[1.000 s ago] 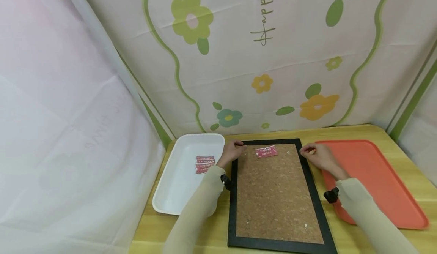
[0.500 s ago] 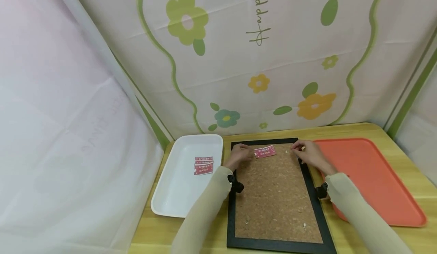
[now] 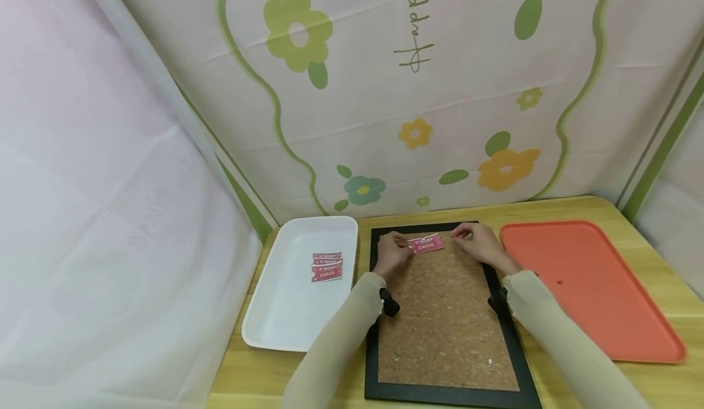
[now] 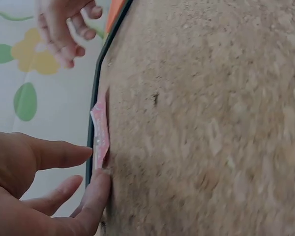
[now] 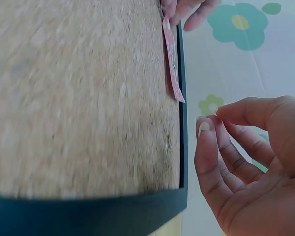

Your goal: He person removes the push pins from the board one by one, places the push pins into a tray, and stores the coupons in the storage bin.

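A pink printed coupon [image 3: 426, 244] lies at the top of the cork board [image 3: 445, 317], which has a black frame. Seen side-on in the left wrist view, the coupon [image 4: 101, 132] curls slightly off the cork. My left hand [image 3: 392, 252] reaches its left end; one fingertip touches that end, with the thumb and fingers apart. My right hand [image 3: 480, 245] is over the board's upper right part, near the coupon's right end but clear of it. In the right wrist view its thumb and a fingertip meet [image 5: 211, 117]; whether something tiny lies between them is unclear.
The white tray [image 3: 258, 311] on the left holds several more pink coupons [image 3: 327, 269], overlapping. At the right stands a red-orange tray [image 3: 599, 299]. Small pale bits [image 3: 490, 364] sit near the board's lower corners. A flowered cloth [image 3: 352, 121] rises behind the wooden table.
My left hand has moved right from the board's left edge to the coupon's end. My right hand has moved left from the frame's right edge over the cork. The coupon stays in place.
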Demonstrator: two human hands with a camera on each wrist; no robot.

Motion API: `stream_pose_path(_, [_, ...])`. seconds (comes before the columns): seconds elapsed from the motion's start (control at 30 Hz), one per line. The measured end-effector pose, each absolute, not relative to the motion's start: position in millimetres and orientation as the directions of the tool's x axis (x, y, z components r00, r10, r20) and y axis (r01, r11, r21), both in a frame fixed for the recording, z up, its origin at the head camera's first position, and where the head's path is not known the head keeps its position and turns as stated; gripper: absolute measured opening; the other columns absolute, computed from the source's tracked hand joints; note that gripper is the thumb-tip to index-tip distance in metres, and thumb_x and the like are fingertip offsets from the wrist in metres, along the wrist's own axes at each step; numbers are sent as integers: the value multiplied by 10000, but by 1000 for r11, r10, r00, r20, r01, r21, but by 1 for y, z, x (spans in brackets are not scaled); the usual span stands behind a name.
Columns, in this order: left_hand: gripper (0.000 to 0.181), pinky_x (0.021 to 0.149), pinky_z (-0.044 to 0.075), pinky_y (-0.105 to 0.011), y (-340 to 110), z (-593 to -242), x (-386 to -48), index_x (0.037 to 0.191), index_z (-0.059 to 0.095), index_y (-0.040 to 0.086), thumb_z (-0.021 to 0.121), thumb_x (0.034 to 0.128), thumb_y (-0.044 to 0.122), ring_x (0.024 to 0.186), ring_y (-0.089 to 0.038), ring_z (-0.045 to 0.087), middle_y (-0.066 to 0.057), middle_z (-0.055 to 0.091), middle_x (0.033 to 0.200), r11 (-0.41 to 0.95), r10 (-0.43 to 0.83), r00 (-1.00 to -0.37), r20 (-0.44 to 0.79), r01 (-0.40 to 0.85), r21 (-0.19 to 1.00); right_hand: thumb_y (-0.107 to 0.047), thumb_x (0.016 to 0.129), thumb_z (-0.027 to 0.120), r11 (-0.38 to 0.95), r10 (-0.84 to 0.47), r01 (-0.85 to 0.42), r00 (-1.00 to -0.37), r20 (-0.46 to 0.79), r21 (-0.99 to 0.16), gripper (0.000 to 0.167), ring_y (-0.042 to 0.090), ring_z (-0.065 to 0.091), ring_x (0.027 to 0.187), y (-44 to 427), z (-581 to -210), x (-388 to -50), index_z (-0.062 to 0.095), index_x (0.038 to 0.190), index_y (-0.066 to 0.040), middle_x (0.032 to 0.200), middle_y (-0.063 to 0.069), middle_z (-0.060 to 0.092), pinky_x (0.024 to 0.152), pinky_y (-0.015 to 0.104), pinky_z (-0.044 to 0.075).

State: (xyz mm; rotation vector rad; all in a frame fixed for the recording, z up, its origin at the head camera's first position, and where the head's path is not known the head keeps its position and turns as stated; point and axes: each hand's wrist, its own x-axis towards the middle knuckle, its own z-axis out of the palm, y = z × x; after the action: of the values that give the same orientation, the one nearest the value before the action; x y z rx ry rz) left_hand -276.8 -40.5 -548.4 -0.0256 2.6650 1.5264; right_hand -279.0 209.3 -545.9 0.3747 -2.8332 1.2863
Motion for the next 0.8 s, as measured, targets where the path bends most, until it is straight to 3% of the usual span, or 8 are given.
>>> stream_pose_path(0.27, [295,822,618,-374,-37,-555,-278,1167,706,10,751,877,-24,950,-189,703,-167,745,1140,490,-25,-998,-53,-58,870,-159,1043,611,573,-196,-166,-979,62,-803,234,318,704,975,190,-554,-287,716,1199,-20,1135,217,721,758,405,588])
stream_pose_path(0.57, [272,762,606,-322,-34,-559,-280,1111,733,21,774,848,-40,855,-142,686,-159,761,1090,499,-23,-999,-42,-48,865,-130,1044,592,518,-194,-82,-981,-24,-851,256,294,754,911,172,-559,-297,693,1234,9,1134,237,728,738,372,626])
stream_pose_path(0.7, [264,732,611,-299,-32,-560,-283,1092,741,0,773,837,-62,832,-137,702,-176,771,1074,484,-22,-1000,-19,-27,875,-172,1047,592,573,-180,-93,-984,-15,-814,251,291,743,955,167,-558,-303,720,1217,-38,1133,197,755,898,484,589])
stream_pose_path(0.8, [251,691,598,-280,-32,-560,-285,1057,751,-10,778,817,-78,803,-135,701,-182,777,1043,488,-32,-999,2,-14,873,-204,1058,572,605,-185,-95,-983,-23,-790,275,305,750,986,163,-557,-306,724,1234,-57,1171,186,759,1068,604,474])
